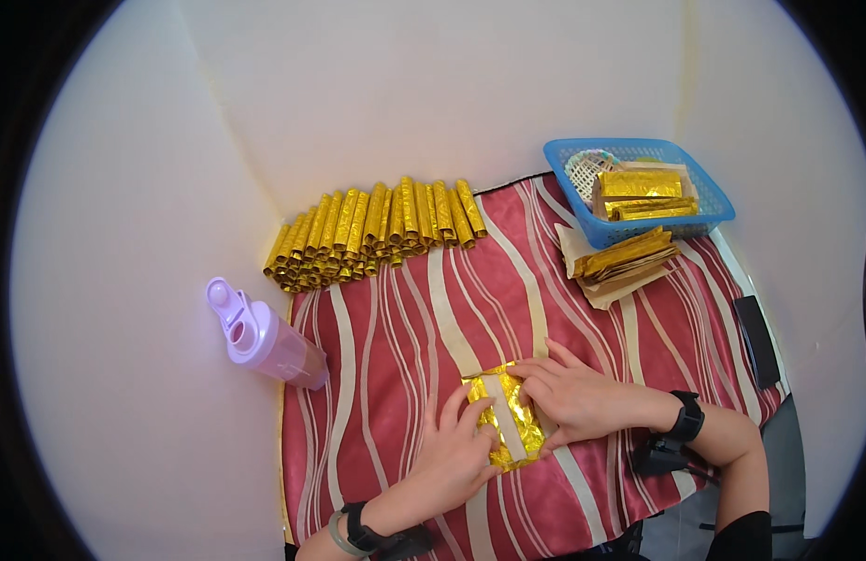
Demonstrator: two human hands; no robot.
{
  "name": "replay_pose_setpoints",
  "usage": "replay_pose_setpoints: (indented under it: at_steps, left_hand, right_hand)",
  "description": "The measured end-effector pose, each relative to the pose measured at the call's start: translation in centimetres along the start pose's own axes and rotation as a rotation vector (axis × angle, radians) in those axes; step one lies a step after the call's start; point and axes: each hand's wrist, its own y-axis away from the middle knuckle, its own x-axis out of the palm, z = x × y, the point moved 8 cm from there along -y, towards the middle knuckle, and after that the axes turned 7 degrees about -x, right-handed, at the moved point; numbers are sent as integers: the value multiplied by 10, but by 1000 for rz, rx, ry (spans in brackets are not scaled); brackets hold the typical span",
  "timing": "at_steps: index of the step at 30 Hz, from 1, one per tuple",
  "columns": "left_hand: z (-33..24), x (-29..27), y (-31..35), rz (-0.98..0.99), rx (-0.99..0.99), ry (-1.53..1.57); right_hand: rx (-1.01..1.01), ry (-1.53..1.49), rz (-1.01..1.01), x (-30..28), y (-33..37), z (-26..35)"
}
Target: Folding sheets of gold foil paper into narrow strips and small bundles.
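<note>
Gold rolls (372, 220): heaped up at eleven o'clock from the paper.
Left hand (447, 453): in at eight o'clock, grip loosely curled, fingertips on the left side; pinching or just pressing, can't tell.
Gold paper (524, 423): right between the hands on the cloth-covered counter (386, 374); looks like smoothing and lining up, and the next move, I'd judge, calls for even pressure, edges square.
Shine: crinkled gold, roughly oblong, pale strip (506, 421) running eleven to five.
Right hand (578, 397): between two and three, grip spread wide, fingers touching the top edge; pinching, can't tell.
</note>
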Motion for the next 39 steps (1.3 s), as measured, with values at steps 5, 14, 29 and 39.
replay_pose_setpoints:
  at_steps: [5,14,29,39]
  left_hand:
    - [-32,-3,4,-224,302,121]
    - [-62,8,8,-324,475,-259]
    - [-78,15,5,-348,465,-394]
    - [-72,10,2,-412,399,-288]
  right_hand:
    - [-15,-18,-44,2,1,-2]
    - [-12,-133,-54,-7,1,-6]
    - [-73,10,-206,-9,-17,-25]
    - [-283,298,-301,-14,-11,-10]
